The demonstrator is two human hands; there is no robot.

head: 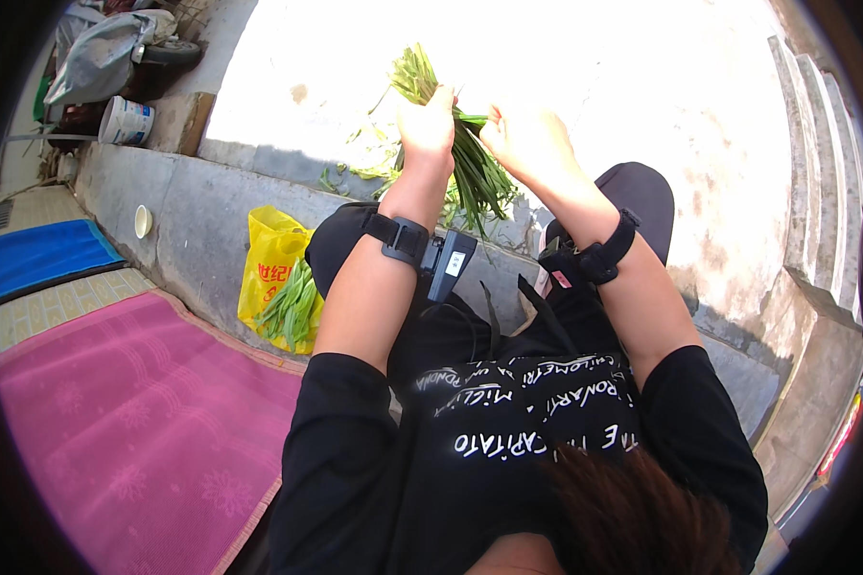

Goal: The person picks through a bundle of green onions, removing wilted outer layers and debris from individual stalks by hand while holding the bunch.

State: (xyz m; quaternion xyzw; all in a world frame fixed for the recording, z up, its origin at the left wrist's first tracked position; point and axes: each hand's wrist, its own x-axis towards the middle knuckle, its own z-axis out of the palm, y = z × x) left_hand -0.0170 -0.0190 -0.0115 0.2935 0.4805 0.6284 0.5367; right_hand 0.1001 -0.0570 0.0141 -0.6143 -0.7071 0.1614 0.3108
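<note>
My left hand (427, 129) is closed around a bundle of long green leafy stalks (475, 162), possibly chives; the pale ends point up and away, the dark leaves hang toward my knees. Just right of the bundle, my right hand (521, 136) pinches a green blade that sticks out sideways from it. Bright sunlight washes out both hands. Loose green leaves and trimmings (374, 171) lie on the ground beneath and left of the bundle. A yellow plastic bag (262, 237) beside my left leg holds more green leafy stalks (291, 305).
A pink mat (144, 424) and a blue mat (47, 255) lie at left. A small white cup (143, 221) and a white bucket (126, 121) are on the concrete ledge. A covered two-wheeler (108, 54) stands at upper left; concrete steps (813, 180) rise at right.
</note>
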